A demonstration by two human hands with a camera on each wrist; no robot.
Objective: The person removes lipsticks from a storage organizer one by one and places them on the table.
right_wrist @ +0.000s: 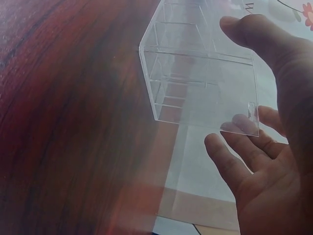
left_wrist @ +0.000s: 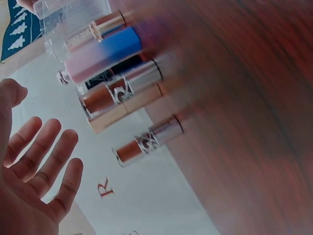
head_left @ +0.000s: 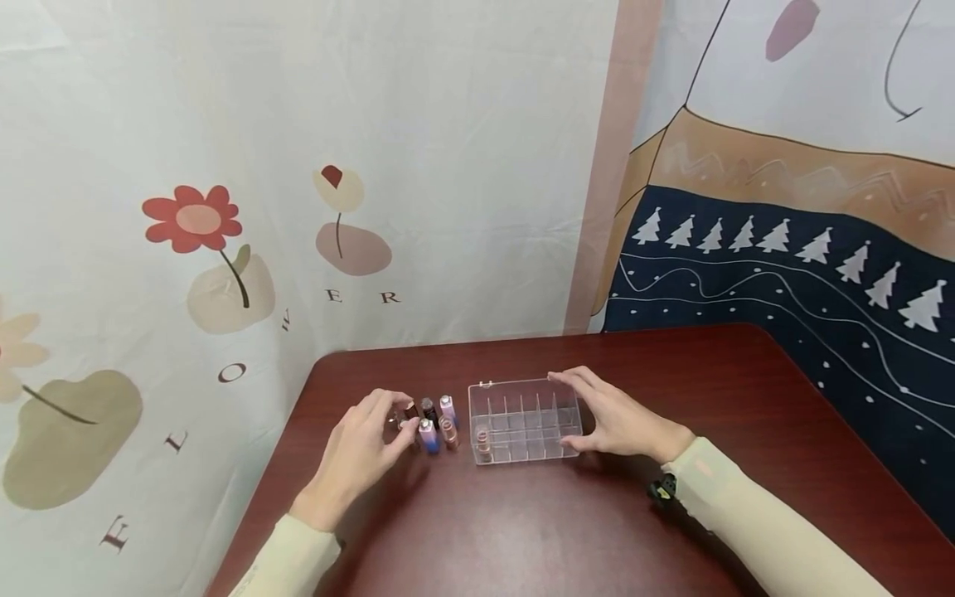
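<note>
My left hand point(head_left: 361, 435) is spread beside a cluster of several upright lipstick tubes, thumb and fingertips near the leftmost ones. In the left wrist view the hand point(left_wrist: 41, 166) stands apart from the tubes, its fingers loosely spread. Among them are a pink-and-blue tube point(left_wrist: 102, 55), a black tube point(left_wrist: 112, 72), a gold tube point(left_wrist: 127, 108) and a clear-and-silver lipstick tube point(left_wrist: 148, 141) set off from the rest. My right hand point(head_left: 622, 419) holds the right end of a clear divided case point(head_left: 525, 456), thumb in front, fingers behind. One rosy lipstick tube point(head_left: 483, 445) stands in its front left compartment.
Everything stands on a dark red wooden table point(head_left: 522, 522). A pale printed cloth point(head_left: 462, 166) hangs behind and to the left, and a navy cloth with white trees point(head_left: 746, 274) hangs to the right. A black band point(head_left: 662, 489) is at the right wrist.
</note>
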